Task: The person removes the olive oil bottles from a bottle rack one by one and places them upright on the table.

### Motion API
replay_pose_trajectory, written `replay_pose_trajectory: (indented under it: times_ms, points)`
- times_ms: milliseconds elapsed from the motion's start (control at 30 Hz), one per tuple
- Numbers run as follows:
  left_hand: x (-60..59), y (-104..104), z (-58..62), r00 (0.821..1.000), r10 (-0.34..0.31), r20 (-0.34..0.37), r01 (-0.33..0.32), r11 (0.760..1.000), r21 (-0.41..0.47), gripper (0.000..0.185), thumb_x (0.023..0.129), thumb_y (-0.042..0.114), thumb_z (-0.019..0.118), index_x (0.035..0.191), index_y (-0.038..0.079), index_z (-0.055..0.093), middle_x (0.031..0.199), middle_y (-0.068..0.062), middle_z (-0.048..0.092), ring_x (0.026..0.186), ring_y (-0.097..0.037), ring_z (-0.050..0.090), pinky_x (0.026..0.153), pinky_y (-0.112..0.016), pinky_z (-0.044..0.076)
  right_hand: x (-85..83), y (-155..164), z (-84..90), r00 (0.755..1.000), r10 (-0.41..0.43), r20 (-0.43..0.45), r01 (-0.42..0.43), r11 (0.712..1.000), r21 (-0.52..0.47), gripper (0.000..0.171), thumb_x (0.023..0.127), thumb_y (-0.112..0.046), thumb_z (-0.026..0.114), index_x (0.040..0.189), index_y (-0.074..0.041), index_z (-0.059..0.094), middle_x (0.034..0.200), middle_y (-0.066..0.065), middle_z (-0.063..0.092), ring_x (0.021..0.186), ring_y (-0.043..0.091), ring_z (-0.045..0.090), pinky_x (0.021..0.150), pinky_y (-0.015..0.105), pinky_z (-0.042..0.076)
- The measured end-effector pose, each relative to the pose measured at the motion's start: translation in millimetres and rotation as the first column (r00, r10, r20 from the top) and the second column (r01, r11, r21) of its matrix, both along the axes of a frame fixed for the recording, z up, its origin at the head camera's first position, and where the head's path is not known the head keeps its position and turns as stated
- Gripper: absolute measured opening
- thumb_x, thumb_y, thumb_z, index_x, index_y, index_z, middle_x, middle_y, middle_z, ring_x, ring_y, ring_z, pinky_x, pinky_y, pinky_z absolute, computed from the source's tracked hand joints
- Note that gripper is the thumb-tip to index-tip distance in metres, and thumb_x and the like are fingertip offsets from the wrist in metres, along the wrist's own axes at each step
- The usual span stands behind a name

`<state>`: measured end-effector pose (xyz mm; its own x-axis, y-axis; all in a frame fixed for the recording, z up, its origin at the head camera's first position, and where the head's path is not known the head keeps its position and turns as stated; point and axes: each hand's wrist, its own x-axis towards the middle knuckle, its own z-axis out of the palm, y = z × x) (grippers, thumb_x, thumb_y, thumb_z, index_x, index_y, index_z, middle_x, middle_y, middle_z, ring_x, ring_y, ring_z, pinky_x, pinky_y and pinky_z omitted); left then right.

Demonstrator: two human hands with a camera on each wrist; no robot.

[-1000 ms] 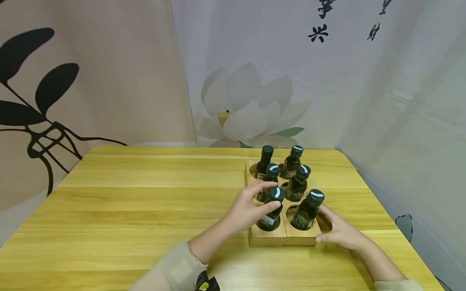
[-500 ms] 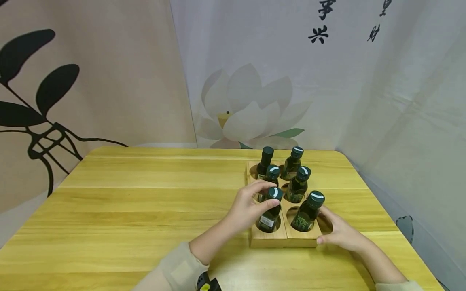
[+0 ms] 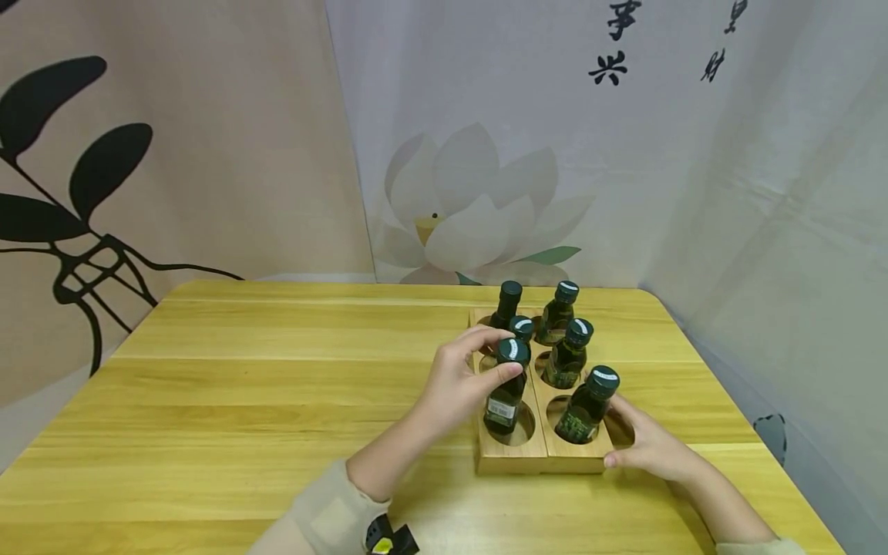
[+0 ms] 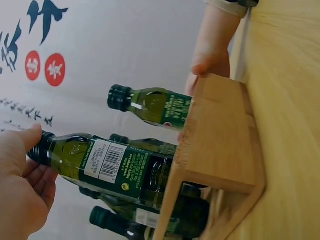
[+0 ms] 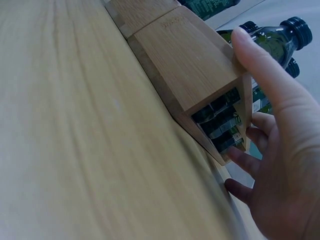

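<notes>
Printed cloth hangs behind a yellow wooden table (image 3: pixel 277 385): a pale lotus with black calligraphy on the right panel, dark leaves on the beige left panel. Toward the table's right side sits a light bamboo rack with round holes (image 3: pixel 513 455), two columns of three, holding small dark green glass bottles with dark screw caps.

The person's left hand (image 3: pixel 461 385) grips the front-left dark green bottle with a white barcode label (image 3: pixel 506 389) near its neck, thumb under the cap and fingers curled over the top. That bottle stands almost upright, its base partly out of the front-left hole; the left wrist view shows its lower end still inside the wood (image 4: pixel 125 167). Its cap overlaps the cap of the middle-left bottle (image 3: pixel 522 327) behind it.

The right hand (image 3: pixel 648 447) rests against the rack's front-right corner, thumb laid along the front edge and fingers spread along the right side; the right wrist view shows those fingers (image 5: pixel 245 162) relaxed against the open side wall. Just beside that hand the front-right bottle (image 3: pixel 586 405) leans right in its hole. Three more bottles stand in the holes behind.
</notes>
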<state>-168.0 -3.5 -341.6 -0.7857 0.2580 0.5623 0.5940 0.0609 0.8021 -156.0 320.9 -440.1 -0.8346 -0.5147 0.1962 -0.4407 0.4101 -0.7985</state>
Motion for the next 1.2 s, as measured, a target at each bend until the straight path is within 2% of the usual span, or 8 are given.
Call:
replay_pose_trajectory:
  times_ms: [133,200,333,400,500,633,833,1200]
  points:
    - [0.0,-2.6,5.7,1.000,0.003,-0.008,-0.003,1.000,0.004,0.031,0.080,0.007,0.078,0.109,0.002,0.068,0.101,0.001,0.064,0.090,-0.012,0.057,0.074,-0.040,0.049,-0.3,0.2,-0.2,1.000,0.001,-0.003,-0.001,1.000,0.004,0.093,0.077,-0.030,0.079,0.153,-0.023,0.025,0.149,0.023,0.030,0.131,-0.004,0.022,0.095,0.074,0.012]
    - [0.1,-3.7,8.7,1.000,0.006,-0.020,-0.006,1.000,0.004,0.031,0.080,0.008,0.078,0.108,0.002,0.069,0.100,0.000,0.064,0.090,-0.012,0.057,0.075,-0.042,0.048,-0.5,0.4,-0.2,1.000,0.000,-0.007,0.000,1.000,0.013,0.093,0.077,-0.029,0.079,0.153,-0.023,0.025,0.150,0.021,0.031,0.132,-0.002,0.022,0.101,0.066,0.015]
    - [-0.3,-6.4,16.2,0.998,0.033,-0.056,-0.033,0.999,-0.007,0.032,0.079,0.009,0.079,0.109,0.002,0.069,0.098,0.000,0.064,0.088,-0.013,0.056,0.074,-0.035,0.046,-0.6,1.0,-0.5,1.000,-0.001,-0.013,0.001,1.000,0.021,0.091,0.078,-0.031,0.078,0.153,-0.024,0.026,0.149,0.019,0.032,0.132,0.001,0.024,0.102,0.062,0.017]
    - [-1.1,-8.6,20.8,0.996,0.048,-0.075,-0.049,0.999,-0.010,0.033,0.079,0.009,0.079,0.109,0.002,0.069,0.098,-0.001,0.064,0.087,-0.013,0.056,0.074,-0.030,0.046,-0.7,1.1,-1.0,1.000,0.002,-0.011,-0.002,1.000,0.014,0.091,0.078,-0.032,0.078,0.152,-0.023,0.026,0.149,0.021,0.032,0.132,0.001,0.023,0.101,0.066,0.016]
    - [-3.8,-12.3,27.2,0.993,0.060,-0.101,-0.061,0.998,-0.005,0.031,0.079,0.008,0.079,0.108,0.001,0.069,0.096,-0.001,0.064,0.086,-0.013,0.056,0.075,-0.033,0.048,-0.2,1.0,-1.1,1.000,-0.001,-0.002,0.001,1.000,0.004,0.091,0.078,-0.033,0.079,0.152,-0.023,0.027,0.148,0.024,0.032,0.132,0.001,0.023,0.096,0.074,0.013]
    - [-8.3,-18.1,34.8,0.989,0.078,-0.125,-0.078,0.997,0.002,0.031,0.079,0.007,0.079,0.108,0.001,0.069,0.092,-0.002,0.064,0.085,-0.014,0.056,0.077,-0.039,0.048,0.5,0.8,-0.5,1.000,-0.009,0.007,0.009,1.000,0.003,0.091,0.078,-0.032,0.079,0.152,-0.023,0.027,0.148,0.025,0.032,0.132,0.004,0.024,0.096,0.074,0.013]
    - [-16.5,-28.1,44.6,0.979,0.130,-0.155,-0.133,0.991,-0.012,0.031,0.079,0.008,0.079,0.107,0.002,0.069,0.089,-0.001,0.063,0.084,-0.013,0.056,0.079,-0.034,0.045,-0.1,-0.5,0.2,1.000,-0.003,0.015,0.003,1.000,-0.011,0.092,0.077,-0.028,0.079,0.152,-0.024,0.027,0.148,0.023,0.033,0.132,0.002,0.025,0.096,0.073,0.013]
    - [-37.8,-43.0,55.5,0.966,0.215,-0.146,-0.216,0.976,0.013,0.027,0.078,0.008,0.080,0.103,0.001,0.071,0.089,-0.003,0.065,0.082,-0.015,0.055,0.079,-0.032,0.045,-1.1,0.5,-0.6,1.000,-0.008,0.010,0.008,1.000,-0.001,0.092,0.077,-0.029,0.079,0.152,-0.024,0.027,0.150,0.023,0.030,0.133,0.006,0.023,0.097,0.074,0.012]
